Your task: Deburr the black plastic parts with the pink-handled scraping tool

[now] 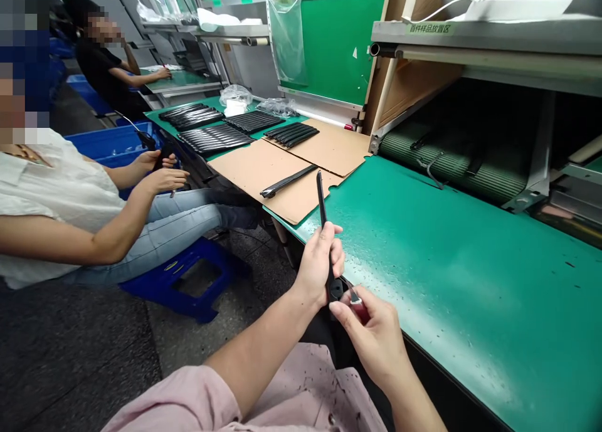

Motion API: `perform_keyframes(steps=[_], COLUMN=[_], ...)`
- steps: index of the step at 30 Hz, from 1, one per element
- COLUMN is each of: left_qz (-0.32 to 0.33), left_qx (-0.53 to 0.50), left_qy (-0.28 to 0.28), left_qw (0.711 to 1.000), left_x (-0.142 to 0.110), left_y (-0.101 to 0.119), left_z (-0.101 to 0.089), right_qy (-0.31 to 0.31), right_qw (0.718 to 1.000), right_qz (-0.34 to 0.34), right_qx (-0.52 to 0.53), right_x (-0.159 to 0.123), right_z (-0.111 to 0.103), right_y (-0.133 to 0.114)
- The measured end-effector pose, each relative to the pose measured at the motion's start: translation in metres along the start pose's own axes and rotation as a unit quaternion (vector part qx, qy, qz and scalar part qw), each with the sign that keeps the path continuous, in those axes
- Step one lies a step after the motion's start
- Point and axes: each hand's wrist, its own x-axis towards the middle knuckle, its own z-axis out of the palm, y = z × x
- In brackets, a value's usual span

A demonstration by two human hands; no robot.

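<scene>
Left hand (317, 266) closed round a thin black rubber-and-metal strip (324, 256), wiper-blade style, held upright, thicker black end piece low in the fist, top end sticking up past the fingers. Strip sits in the air just over the near edge of the green anti-static bench mat (470, 294), not touching it.

Right hand (374, 338) curled round a small red-handled tool with a bright metal tip (358, 310), mostly hidden in the fingers; exact tool type unclear. Tip sits right at the black end piece, apparently touching, contact partly hidden. That is the work in hand: tool on strip end.

Pose: both forearms come up from the near edge, pink sleeve (188, 400) on the left arm, wrists bent inward, hands close together.

Further along the bench: tan cardboard sheets (263, 181), one loose black strip (286, 181) on them, rows of black strips (254, 121) far left. Co-worker's hands (162, 180) at left, separate.
</scene>
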Motion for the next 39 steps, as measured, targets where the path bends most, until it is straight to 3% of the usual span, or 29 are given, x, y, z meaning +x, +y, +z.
perform_keyframes(steps=[4, 6, 9, 15, 24, 27, 30, 32, 35, 39], left_qz=[-0.036, -0.059, -0.075, -0.105, -0.155, -0.173, -0.183, -0.182, -0.173, -0.164], left_qx=[-0.027, -0.028, -0.009, 0.011, 0.010, 0.000, 0.002, 0.006, 0.013, 0.016], left_qy=[-0.018, -0.013, -0.002, -0.042, -0.076, -0.071, -0.069, -0.068, -0.074, -0.079], left_qw=[0.999, 0.998, 0.997, 0.994, 0.985, 0.982, 0.981, 0.981, 0.982, 0.983], left_x=[0.002, 0.004, 0.006, 0.004, -0.001, -0.002, -0.002, -0.002, -0.003, -0.002], left_y=[0.002, 0.004, 0.004, -0.001, -0.008, -0.008, -0.006, -0.004, -0.001, -0.001], left_z=[-0.003, -0.004, -0.005, -0.007, -0.005, -0.003, 0.000, 0.003, 0.004, 0.001], right_qy=[0.014, 0.042, 0.032, 0.032, 0.072, 0.059, 0.069, 0.110, 0.176, 0.182], right_qw=[1.000, 0.999, 0.995, 0.974, 0.911, 0.917, 0.945, 0.955, 0.949, 0.958], right_qz=[-0.001, -0.010, -0.058, -0.123, -0.210, -0.211, -0.182, -0.139, -0.094, -0.150], right_qx=[0.026, -0.006, -0.078, -0.188, -0.348, -0.333, -0.264, -0.239, -0.246, -0.163], right_x=[0.006, 0.005, 0.002, 0.002, 0.013, 0.010, 0.010, 0.014, 0.018, 0.007], right_z=[-0.003, -0.007, -0.013, -0.014, -0.014, -0.013, -0.013, -0.015, -0.020, -0.019], right_y=[0.003, 0.006, 0.009, 0.008, 0.008, 0.009, 0.007, 0.006, 0.007, 0.010])
